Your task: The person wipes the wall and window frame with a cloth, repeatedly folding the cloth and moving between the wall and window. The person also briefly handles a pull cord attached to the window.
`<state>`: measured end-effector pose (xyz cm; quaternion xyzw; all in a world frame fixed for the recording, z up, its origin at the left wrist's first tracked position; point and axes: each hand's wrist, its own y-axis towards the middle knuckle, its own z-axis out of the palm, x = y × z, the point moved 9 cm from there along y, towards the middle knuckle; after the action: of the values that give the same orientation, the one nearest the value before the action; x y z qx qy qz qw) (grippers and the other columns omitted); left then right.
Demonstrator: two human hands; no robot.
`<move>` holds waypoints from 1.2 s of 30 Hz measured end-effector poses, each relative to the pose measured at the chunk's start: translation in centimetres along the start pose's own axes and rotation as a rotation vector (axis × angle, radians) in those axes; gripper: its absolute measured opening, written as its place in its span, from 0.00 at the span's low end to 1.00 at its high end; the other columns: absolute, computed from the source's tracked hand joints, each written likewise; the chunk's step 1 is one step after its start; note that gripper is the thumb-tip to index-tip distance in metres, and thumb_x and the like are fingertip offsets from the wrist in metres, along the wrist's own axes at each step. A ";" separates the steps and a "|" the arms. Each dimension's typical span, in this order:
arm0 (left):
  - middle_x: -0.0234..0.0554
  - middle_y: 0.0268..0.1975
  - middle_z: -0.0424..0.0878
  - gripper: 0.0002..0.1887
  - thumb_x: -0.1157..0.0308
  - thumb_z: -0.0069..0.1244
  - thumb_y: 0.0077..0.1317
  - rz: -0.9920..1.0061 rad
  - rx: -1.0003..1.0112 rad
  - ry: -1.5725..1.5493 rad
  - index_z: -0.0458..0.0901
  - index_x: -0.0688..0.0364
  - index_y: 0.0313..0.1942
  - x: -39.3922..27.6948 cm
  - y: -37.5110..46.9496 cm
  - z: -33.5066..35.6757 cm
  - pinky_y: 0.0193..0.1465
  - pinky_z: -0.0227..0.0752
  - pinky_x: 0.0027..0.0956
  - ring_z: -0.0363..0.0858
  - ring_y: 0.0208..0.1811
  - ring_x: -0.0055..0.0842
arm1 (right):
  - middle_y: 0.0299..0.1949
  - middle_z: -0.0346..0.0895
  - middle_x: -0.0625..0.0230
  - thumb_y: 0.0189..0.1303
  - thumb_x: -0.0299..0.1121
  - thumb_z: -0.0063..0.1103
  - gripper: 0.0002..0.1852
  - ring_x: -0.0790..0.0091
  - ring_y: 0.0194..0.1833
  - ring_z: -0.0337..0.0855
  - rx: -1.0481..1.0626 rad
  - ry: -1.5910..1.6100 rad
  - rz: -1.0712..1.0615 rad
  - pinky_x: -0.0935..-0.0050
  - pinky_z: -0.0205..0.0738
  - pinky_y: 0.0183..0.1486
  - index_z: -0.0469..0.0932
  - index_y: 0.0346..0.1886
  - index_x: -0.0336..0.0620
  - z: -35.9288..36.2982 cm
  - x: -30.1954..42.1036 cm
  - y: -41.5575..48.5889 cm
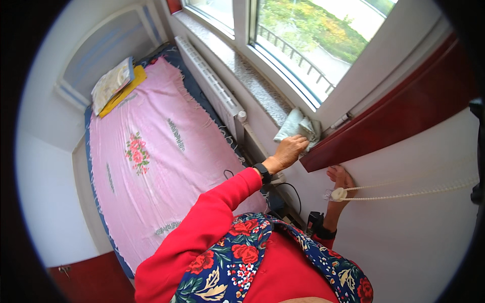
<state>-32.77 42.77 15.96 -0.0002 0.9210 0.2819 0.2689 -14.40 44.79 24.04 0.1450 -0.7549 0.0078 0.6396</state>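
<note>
My left hand (290, 151), with a dark band at its wrist, holds a folded pale grey-green cloth (293, 125). The cloth rests at the near end of the speckled stone windowsill (261, 89). My right hand (341, 180) is against the white wall, just below the lower end of a dark red panel (379, 113), its fingers bent and partly hidden. In front of my right wrist is a round cream pulley (338, 194) with a beaded blind chain (409, 192) running off to the right.
A white radiator (212, 83) stands below the sill. To the left is a bed with a pink fringed cover (163, 151), a yellow cloth (121, 92) and a patterned pillow (111, 85). Above the sill is a white-framed window (310, 41). A black cable (297, 193) hangs low by the wall.
</note>
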 end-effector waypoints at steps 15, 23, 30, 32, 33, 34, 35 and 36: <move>0.37 0.39 0.83 0.04 0.72 0.47 0.57 -0.312 -0.205 0.509 0.80 0.56 0.31 14.4 0.8 -3.9 0.41 0.78 0.35 0.81 0.44 0.32 | 0.36 0.83 0.56 0.69 0.37 0.52 0.17 0.66 0.37 0.84 0.085 -0.037 -0.016 0.69 0.79 0.45 0.80 0.44 0.29 0.3 -1.6 -0.1; 0.42 0.46 0.82 0.10 0.73 0.47 0.57 -0.173 -0.072 0.373 0.81 0.60 0.39 6.6 -1.5 0.0 0.46 0.78 0.33 0.81 0.47 0.34 | 0.34 0.84 0.54 0.67 0.41 0.53 0.20 0.64 0.34 0.86 0.036 -0.050 -0.004 0.70 0.80 0.41 0.80 0.42 0.29 -0.2 -2.4 0.3; 0.41 0.48 0.83 0.14 0.80 0.46 0.52 -0.156 0.099 0.037 0.81 0.60 0.40 1.0 -2.7 2.5 0.49 0.75 0.38 0.80 0.50 0.39 | 0.33 0.84 0.55 0.64 0.35 0.56 0.16 0.66 0.32 0.84 0.020 0.029 0.002 0.71 0.79 0.39 0.81 0.40 0.27 0.0 -2.6 0.4; 0.39 0.40 0.83 0.09 0.75 0.51 0.51 -0.177 -0.083 -0.026 0.81 0.57 0.35 1.0 -2.8 1.0 0.45 0.76 0.38 0.81 0.46 0.38 | 0.31 0.83 0.56 0.64 0.34 0.56 0.15 0.67 0.31 0.84 0.034 -0.024 -0.049 0.72 0.80 0.39 0.81 0.40 0.27 0.0 -2.5 0.6; 0.38 0.36 0.83 0.08 0.72 0.53 0.50 -0.173 -0.188 -0.064 0.82 0.56 0.32 1.1 -2.9 0.1 0.44 0.76 0.38 0.81 0.44 0.37 | 0.32 0.83 0.56 0.64 0.33 0.56 0.14 0.66 0.31 0.84 0.049 -0.007 -0.052 0.72 0.80 0.39 0.81 0.40 0.27 0.1 -2.8 0.8; 0.40 0.36 0.85 0.14 0.75 0.53 0.46 -0.255 -0.124 -0.131 0.83 0.55 0.36 2.3 -2.8 0.5 0.43 0.76 0.42 0.82 0.41 0.42 | 0.32 0.83 0.55 0.64 0.32 0.55 0.14 0.66 0.32 0.84 0.063 0.013 -0.069 0.71 0.79 0.40 0.81 0.40 0.27 0.2 -2.9 0.9; 0.44 0.34 0.85 0.19 0.81 0.50 0.46 -0.313 -0.086 -0.184 0.84 0.54 0.40 3.3 -2.5 0.5 0.39 0.77 0.40 0.84 0.38 0.40 | 0.33 0.83 0.55 0.64 0.32 0.55 0.14 0.66 0.33 0.84 0.058 0.011 -0.065 0.71 0.79 0.40 0.81 0.41 0.27 0.0 -3.2 1.0; 0.44 0.33 0.85 0.19 0.83 0.48 0.48 -0.551 0.052 -0.482 0.84 0.56 0.40 6.2 -2.4 1.9 0.39 0.78 0.38 0.85 0.38 0.37 | 0.35 0.83 0.56 0.64 0.30 0.54 0.13 0.67 0.35 0.83 0.092 0.077 -0.041 0.71 0.78 0.42 0.81 0.42 0.28 0.2 -3.7 1.1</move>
<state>-36.73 42.65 10.31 -0.1751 0.8035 0.1673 0.5438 -14.30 46.57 20.64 0.1893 -0.7253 0.0347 0.6609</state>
